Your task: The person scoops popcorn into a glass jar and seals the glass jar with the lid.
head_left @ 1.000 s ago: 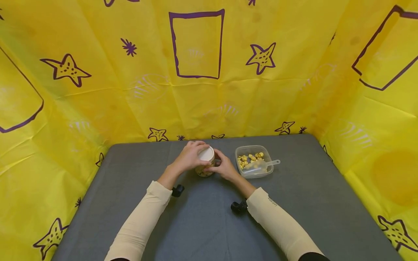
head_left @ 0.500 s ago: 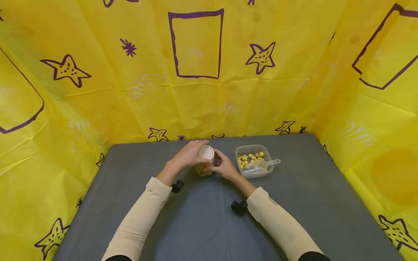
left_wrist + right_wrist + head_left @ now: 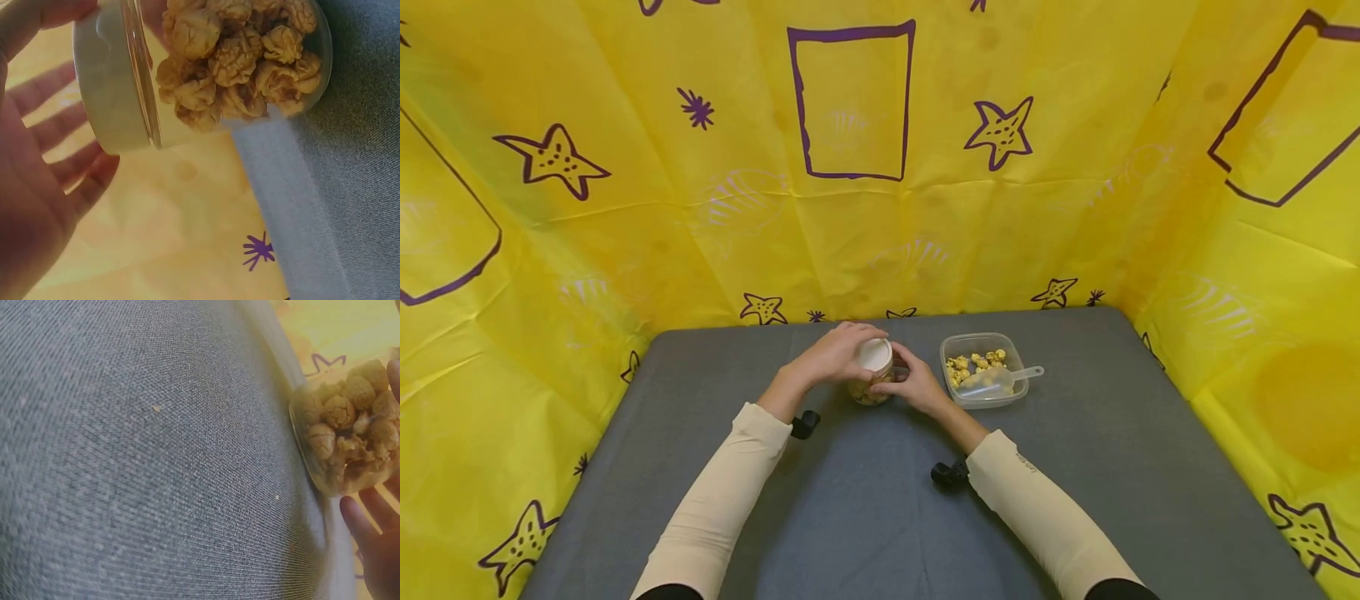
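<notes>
A clear jar [image 3: 871, 393] partly filled with popcorn [image 3: 234, 62] stands upright near the back of the table, capped by a white lid [image 3: 874, 355]. My left hand [image 3: 831, 357] grips the lid from the left, its thumb and fingers curved round the rim; the left wrist view shows them at the lid's side [image 3: 109, 81]. On the right side of the jar, my right hand [image 3: 919, 385] holds the body between thumb and fingers. In the right wrist view the jar's base [image 3: 340, 478] meets the cloth, and part of the right hand [image 3: 381, 544] is cut off.
A clear plastic tub [image 3: 985, 402] with popcorn stands to the right of the jar. A translucent scoop [image 3: 992, 383] lies in it, its handle over the right rim. Grey cloth covers the table [image 3: 865, 517]; yellow printed sheets [image 3: 850, 242] rise behind and on both sides.
My left hand shifts its fingers round the lid, sliding back and then closing over the rim again. The right hand and jar stay in place.
</notes>
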Tool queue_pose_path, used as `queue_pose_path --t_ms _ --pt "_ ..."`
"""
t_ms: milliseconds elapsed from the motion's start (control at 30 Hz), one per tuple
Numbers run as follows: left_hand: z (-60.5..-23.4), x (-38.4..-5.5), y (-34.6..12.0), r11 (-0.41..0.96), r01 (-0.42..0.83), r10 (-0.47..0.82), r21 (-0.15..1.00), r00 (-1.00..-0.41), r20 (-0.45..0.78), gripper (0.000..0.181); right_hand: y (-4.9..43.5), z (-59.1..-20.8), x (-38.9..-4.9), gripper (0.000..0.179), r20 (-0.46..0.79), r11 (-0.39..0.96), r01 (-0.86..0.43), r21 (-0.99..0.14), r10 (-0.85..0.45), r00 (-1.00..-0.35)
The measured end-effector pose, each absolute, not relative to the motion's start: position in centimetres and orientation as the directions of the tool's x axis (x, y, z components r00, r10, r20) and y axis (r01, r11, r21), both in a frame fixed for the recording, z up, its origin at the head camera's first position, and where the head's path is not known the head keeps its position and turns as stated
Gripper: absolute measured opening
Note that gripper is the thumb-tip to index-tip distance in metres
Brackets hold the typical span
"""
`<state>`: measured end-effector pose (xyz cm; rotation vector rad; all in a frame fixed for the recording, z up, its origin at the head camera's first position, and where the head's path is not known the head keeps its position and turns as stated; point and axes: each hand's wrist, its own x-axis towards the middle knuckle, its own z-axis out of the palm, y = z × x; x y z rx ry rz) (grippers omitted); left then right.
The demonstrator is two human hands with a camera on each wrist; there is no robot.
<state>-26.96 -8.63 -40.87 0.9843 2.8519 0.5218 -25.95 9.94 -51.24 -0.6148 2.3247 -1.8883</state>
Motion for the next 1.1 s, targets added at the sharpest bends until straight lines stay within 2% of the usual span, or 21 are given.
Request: queue_pose_path --t_ms 167,300,400,533,633,700,833,900,967,1100 --pt "-40.8 -26.1 -8.2 0.823 0.485 0.499 0.294 -0.866 0.031 0.071 9.4 -51.6 -25.7 0.08 0.178 0.172 -0.246 -0.954 -0.335 -0.925" --pt "-40.8 -25.5 -7.8 0.87 0.417 0.425 0.263 -0.905 0.029 0.073 8.8 -51.8 -25.4 0.083 0.161 0.253 -0.251 -0.934 -0.33 -0.93" --pt "-40.8 -25.6 -7.9 0.843 0.451 0.466 0.293 -0.885 0.024 0.069 8.7 -51.9 -25.3 0.083 0.166 0.303 -0.263 -0.916 -0.312 -0.936" --pt "-40.7 -26.4 -8.4 0.763 0.541 0.576 0.353 -0.818 0.01 0.061 8.8 -51.9 -25.6 0.083 0.183 0.302 -0.274 -0.913 -0.296 -0.937" --pt "-40.4 -26.8 -8.5 0.735 0.558 0.606 0.385 -0.796 -0.002 0.059 8.9 -51.8 -25.9 0.084 0.177 0.294 -0.271 -0.917 -0.308 -0.935" --pt "-40.3 -26.6 -8.3 0.765 0.531 0.573 0.363 -0.819 -0.008 0.06 9.0 -51.8 -26.1 0.083 0.17 0.288 -0.265 -0.92 -0.316 -0.933" --pt "-40.1 -25.6 -7.4 0.877 0.406 0.422 0.256 -0.907 -0.008 0.069 9.0 -51.2 -25.9 0.082 0.167 0.28 -0.263 -0.923 -0.326 -0.931" --pt "-40.1 -25.3 -7.1 0.903 0.364 0.375 0.227 -0.927 -0.005 0.07 9.0 -51.1 -25.9 0.082 0.173 0.277 -0.269 -0.922 -0.328 -0.929" --pt "-40.1 -25.3 -7.1 0.9 0.377 0.386 0.217 -0.922 -0.002 0.07 9.1 -51.1 -25.8 0.081 0.179 0.28 -0.279 -0.919 -0.334 -0.925" --pt "-40.1 -26.1 -7.7 0.845 0.468 0.487 0.257 -0.874 -0.009 0.074 9.2 -51.6 -26.0 0.083 0.178 0.32 -0.284 -0.904 -0.322 -0.93"
